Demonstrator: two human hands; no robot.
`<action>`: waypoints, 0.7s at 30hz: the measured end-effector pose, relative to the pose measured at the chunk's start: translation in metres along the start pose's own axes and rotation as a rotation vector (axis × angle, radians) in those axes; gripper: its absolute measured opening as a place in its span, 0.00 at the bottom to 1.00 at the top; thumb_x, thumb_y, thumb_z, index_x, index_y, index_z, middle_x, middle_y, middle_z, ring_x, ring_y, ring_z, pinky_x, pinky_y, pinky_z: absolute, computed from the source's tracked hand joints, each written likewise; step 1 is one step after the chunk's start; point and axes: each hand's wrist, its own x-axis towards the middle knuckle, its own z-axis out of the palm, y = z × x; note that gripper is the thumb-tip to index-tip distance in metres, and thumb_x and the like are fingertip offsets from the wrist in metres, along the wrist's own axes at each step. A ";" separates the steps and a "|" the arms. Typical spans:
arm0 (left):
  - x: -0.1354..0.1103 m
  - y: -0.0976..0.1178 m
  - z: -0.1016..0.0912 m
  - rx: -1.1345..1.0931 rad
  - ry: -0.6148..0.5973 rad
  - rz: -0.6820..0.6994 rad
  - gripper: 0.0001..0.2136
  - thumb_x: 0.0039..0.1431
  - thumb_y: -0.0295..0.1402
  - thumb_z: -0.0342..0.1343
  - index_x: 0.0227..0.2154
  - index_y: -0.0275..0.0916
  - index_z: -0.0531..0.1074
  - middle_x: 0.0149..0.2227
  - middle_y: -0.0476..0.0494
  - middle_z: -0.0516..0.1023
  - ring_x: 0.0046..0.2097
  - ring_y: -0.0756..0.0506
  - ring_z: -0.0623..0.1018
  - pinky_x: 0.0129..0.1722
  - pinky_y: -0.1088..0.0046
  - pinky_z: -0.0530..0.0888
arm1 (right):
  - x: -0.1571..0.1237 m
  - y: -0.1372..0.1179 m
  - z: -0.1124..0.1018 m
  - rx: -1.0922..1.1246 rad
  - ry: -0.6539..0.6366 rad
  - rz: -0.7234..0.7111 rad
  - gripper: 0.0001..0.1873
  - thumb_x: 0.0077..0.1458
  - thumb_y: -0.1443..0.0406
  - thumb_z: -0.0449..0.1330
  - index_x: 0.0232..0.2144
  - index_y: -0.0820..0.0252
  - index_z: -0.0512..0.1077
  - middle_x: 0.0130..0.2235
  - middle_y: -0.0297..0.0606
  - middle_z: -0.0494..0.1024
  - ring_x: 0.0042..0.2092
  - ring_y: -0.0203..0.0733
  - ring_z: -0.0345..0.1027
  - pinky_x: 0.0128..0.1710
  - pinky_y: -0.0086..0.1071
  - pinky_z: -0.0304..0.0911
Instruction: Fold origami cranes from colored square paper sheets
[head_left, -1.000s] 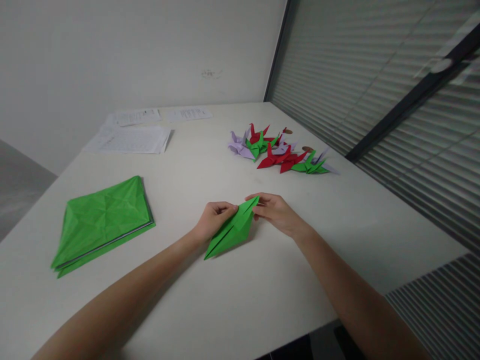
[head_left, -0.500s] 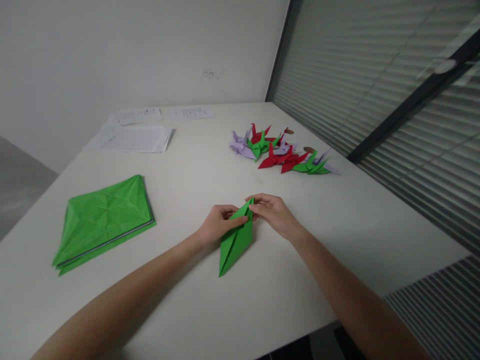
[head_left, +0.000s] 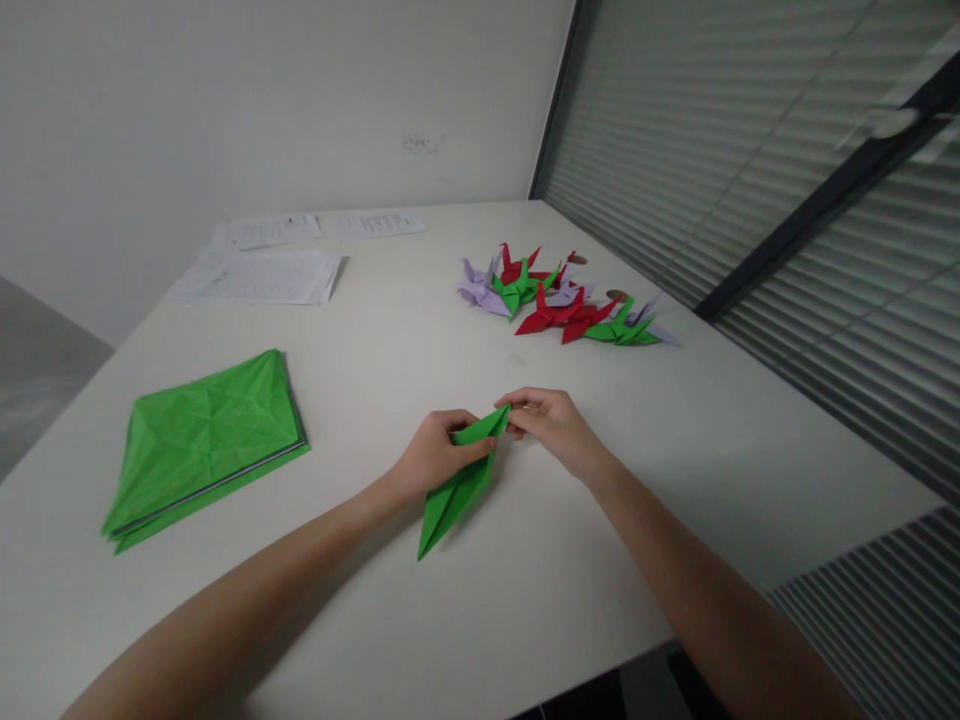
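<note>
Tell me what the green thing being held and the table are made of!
The green thing looks like matte paper, with crisp creases and thin edges. The table looks smooth and white with no visible grain, maybe laminate or painted board; I can't tell.

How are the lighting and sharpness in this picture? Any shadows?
Head view: dim, soft light, with a faint shadow along the left forearm on the white table; head view: the held green paper looks fairly clear, but print on the far papers is too indistinct to read.

The single head-worn camera looks forward and down, from above and near the left hand (head_left: 435, 452) and right hand (head_left: 553, 425), across the table (head_left: 382, 350) toward the wall (head_left: 300, 100).
</note>
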 end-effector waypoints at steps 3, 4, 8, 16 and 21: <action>-0.004 0.005 0.002 0.092 0.005 -0.003 0.12 0.51 0.41 0.60 0.31 0.36 0.76 0.26 0.48 0.75 0.26 0.50 0.70 0.26 0.76 0.64 | -0.001 0.002 0.000 -0.072 0.024 -0.039 0.14 0.38 0.67 0.60 0.32 0.60 0.77 0.21 0.28 0.69 0.22 0.32 0.61 0.23 0.28 0.56; -0.005 0.006 0.002 0.130 0.011 0.001 0.12 0.51 0.41 0.60 0.30 0.36 0.76 0.25 0.48 0.75 0.26 0.50 0.70 0.26 0.76 0.63 | -0.002 0.002 0.000 -0.107 0.029 -0.060 0.15 0.38 0.67 0.59 0.32 0.60 0.77 0.20 0.27 0.68 0.22 0.32 0.60 0.22 0.28 0.54; -0.009 0.009 0.004 0.269 0.037 0.046 0.10 0.51 0.39 0.59 0.29 0.38 0.77 0.23 0.49 0.73 0.25 0.50 0.68 0.25 0.75 0.60 | -0.005 0.002 0.000 -0.239 0.032 -0.121 0.17 0.38 0.68 0.58 0.34 0.59 0.77 0.19 0.25 0.65 0.22 0.31 0.56 0.23 0.28 0.52; -0.002 0.020 -0.014 -0.143 -0.203 -0.100 0.12 0.48 0.40 0.61 0.28 0.34 0.76 0.22 0.50 0.72 0.24 0.52 0.68 0.24 0.77 0.64 | -0.008 -0.010 -0.012 0.004 -0.200 -0.206 0.16 0.47 0.68 0.60 0.41 0.55 0.69 0.33 0.31 0.71 0.30 0.34 0.68 0.28 0.29 0.62; 0.002 0.021 -0.025 -0.333 -0.336 -0.242 0.15 0.44 0.41 0.65 0.28 0.33 0.75 0.21 0.51 0.72 0.22 0.54 0.69 0.22 0.79 0.65 | -0.009 -0.018 -0.028 0.086 -0.432 -0.265 0.10 0.49 0.66 0.66 0.36 0.58 0.73 0.38 0.36 0.71 0.37 0.37 0.70 0.34 0.30 0.65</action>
